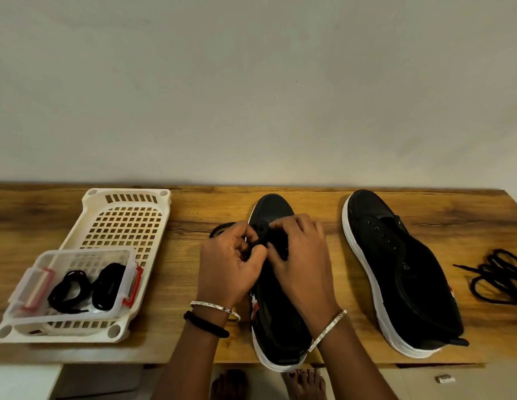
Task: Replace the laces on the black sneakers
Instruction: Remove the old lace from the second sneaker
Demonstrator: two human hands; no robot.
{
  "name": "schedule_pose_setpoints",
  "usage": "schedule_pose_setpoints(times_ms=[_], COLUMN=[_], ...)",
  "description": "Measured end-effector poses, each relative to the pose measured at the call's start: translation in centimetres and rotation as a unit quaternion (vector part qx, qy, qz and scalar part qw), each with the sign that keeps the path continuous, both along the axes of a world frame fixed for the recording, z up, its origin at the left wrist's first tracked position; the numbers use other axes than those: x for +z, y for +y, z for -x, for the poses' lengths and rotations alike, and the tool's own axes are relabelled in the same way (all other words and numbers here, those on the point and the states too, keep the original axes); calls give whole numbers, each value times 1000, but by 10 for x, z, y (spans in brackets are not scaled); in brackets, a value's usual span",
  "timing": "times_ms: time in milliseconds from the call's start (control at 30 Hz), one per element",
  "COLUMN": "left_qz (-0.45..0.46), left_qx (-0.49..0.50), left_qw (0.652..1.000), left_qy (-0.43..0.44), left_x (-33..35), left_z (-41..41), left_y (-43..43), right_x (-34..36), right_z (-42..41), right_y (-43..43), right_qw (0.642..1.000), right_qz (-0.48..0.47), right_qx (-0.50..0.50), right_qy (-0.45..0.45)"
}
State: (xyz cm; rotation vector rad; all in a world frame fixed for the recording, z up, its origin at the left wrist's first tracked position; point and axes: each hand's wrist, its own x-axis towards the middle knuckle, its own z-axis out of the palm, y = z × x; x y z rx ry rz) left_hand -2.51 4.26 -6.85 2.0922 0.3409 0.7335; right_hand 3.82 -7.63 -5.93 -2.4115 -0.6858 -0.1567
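- Right, both hands are working over the middle sneaker [280, 327], which is lying toe-away on the wooden table [179, 327] with its heel poking past the near edge.
- The left hand [231, 261] is pinching the black lace [260, 241] at that sneaker's eyelets, fingers curled tight around it.
- The right hand [302, 255] is closing in from the other side, fingertips curling down and gripping the same lace.
- A loop [222, 228] of it is spilling onto the table just left of the sneaker's toe.
- To the sneaker's right, the second sneaker [401, 272] is sitting apart from it, eyelets bare.
- Farther right again, a loose lace [500, 272] is lying in a tangle.
- Well left of the sneaker, a clear container [29, 287] is holding two coiled laces [87, 284] and resting in a white slotted basket [124, 220].
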Motion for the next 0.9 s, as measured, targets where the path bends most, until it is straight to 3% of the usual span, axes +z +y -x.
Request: schedule_pose_setpoints(times_ms=[67, 233, 333, 400, 433, 500, 533, 567, 600, 667, 700, 767, 800, 833, 900], left_qz=[-7, -15, -27, -36, -35, -30, -29, -28, -26, -25, -25, -26, -27, -29, -30], left_qx=[-2, -3, -1, 6, 9, 14, 16, 19, 20, 19, 20, 21, 19, 16, 8], left_qw=[1000, 1000, 999, 999, 999, 999, 999, 999, 999, 999, 999, 999, 999, 999, 999], left_qy=[3, 8, 17, 28, 32, 37, 38, 38, 38, 35, 34, 33, 31, 30, 26], left_x=[0, 0, 1, 0, 0, -2, -2, -2, -1, -1, -1, -2, -2, -2, -1], left_z=[0, 1, 1, 0, 0, -1, -1, -1, -1, -1, -2, -2, -2, -3, -3], left_y=[0, -1, 0, 0, 0, 1, 1, 1, 1, 0, -1, -1, -1, -1, 0], right_x=[-4, -7, -9, -7, -5, 1, 1, -2, -5, -8, -7, -2, 3, 9, 12], right_z=[-1, 4, 3, 1, -1, -9, -15, -20, -23, -24, -21, -13, -9, -6, -3], right_y=[1, 3, 3, 2, 0, -8, -14, -21, -27, -28, -26, -21, -19, -16, -9], right_qw=[999, 1000, 998, 977, 939, 788, 713, 669, 658, 702, 757, 907, 961, 986, 998], right_qz=[1, 22, -54, -195, -300, -482, -519, -515, -487, -409, -362, -228, -143, -77, 2], right_qx=[5, -7, -22, -57, -99, -200, -241, -273, -291, -298, -292, -252, -203, -145, -54], right_qy=[32, -5, 1, 65, 137, 326, 405, 461, 496, 501, 458, 250, 121, 20, -41])
